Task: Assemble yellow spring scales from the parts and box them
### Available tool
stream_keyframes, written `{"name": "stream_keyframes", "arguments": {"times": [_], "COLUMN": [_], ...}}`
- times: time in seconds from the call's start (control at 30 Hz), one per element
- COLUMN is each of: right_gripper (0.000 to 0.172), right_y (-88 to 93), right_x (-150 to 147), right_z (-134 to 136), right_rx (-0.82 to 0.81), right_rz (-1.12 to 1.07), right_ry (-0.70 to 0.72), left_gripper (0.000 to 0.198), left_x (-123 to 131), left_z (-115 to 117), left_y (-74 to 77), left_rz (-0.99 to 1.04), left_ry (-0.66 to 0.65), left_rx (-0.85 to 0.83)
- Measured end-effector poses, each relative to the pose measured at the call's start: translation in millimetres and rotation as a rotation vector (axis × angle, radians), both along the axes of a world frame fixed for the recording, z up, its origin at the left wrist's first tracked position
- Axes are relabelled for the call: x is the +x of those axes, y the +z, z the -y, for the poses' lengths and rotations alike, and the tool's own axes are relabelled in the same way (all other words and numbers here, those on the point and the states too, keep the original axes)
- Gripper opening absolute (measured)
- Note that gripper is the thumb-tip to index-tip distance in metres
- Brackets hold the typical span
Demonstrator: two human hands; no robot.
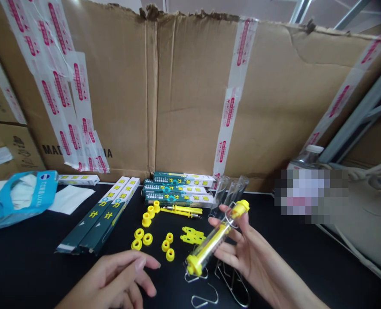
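My right hand (242, 240) is closed round a clear-tubed spring scale (209, 246) with yellow end caps. The scale tilts, its upper cap at my thumb and its lower cap towards the table's middle. A wire loop shows by the upper cap. Nothing is in my left hand (119, 277), whose fingers are apart above the black table. Just beyond it lie small yellow collars (165, 246) and wider yellow rings (139, 234). Metal hooks (205, 300) rest below the scale. Yellow slotted plates (193, 236) are left of my right fingers, partly hidden by the scale.
Yellow rods with springs (182, 210) and yellow caps (146, 220) lie farther back. Behind them are stacked boxes (177, 199) and clear tubes (232, 191). Two long boxes (102, 214) and a tissue pack (32, 195) lie left. A bottle (309, 159) stands right. Cardboard (190, 107) walls the back.
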State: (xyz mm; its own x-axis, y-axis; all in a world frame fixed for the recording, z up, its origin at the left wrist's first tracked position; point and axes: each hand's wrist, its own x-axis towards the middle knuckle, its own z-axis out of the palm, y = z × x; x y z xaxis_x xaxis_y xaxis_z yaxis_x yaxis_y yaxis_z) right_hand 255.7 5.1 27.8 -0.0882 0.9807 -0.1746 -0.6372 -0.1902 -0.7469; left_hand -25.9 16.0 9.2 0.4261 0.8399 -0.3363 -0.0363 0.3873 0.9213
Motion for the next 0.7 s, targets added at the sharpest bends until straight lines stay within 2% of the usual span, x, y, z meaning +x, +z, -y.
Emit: {"name": "stream_keyframes", "arguments": {"times": [0.07,0.13,0.2,0.27,0.3,0.4,0.5,0.6,0.7], "right_gripper": [0.054,0.055,0.055,0.054,0.053,0.051,0.051,0.053,0.053], "right_y": [1.9,2.4,1.1,-1.3,-2.7,-6.3,-7.7,-6.7,-4.5], "right_x": [2,3,3,2,1,-1,-1,1,4], "right_z": [-1,-1,-1,-1,0,1,0,-2,-3], "right_rx": [-0.021,-0.037,-0.034,-0.006,0.015,0.056,0.052,0.019,0.005], "right_rz": [0.037,0.074,0.099,0.12,0.128,0.133,0.13,0.128,0.116], "right_ry": [-0.02,-0.013,0.0,0.014,0.022,0.032,0.014,-0.013,-0.025], "left_gripper": [0.058,0.055,0.044,0.032,0.029,0.026,0.024,0.028,0.03], "left_x": [-2,-4,-5,-3,0,14,32,45,52], "left_z": [-3,-11,-27,-51,-66,-116,-159,-183,-191], "left_y": [7.3,20.3,37.1,53.5,60.1,67.9,59.1,44.6,35.2], "left_rz": [-0.045,-0.17,-0.464,-0.849,-0.891,-0.986,-1.101,-1.213,-1.295], "left_ry": [-0.001,0.002,-0.004,0.007,-0.022,-0.094,-0.163,-0.191,-0.175], "left_rx": [0.08,0.278,0.702,1.299,1.41,1.534,1.609,1.648,1.662]}}
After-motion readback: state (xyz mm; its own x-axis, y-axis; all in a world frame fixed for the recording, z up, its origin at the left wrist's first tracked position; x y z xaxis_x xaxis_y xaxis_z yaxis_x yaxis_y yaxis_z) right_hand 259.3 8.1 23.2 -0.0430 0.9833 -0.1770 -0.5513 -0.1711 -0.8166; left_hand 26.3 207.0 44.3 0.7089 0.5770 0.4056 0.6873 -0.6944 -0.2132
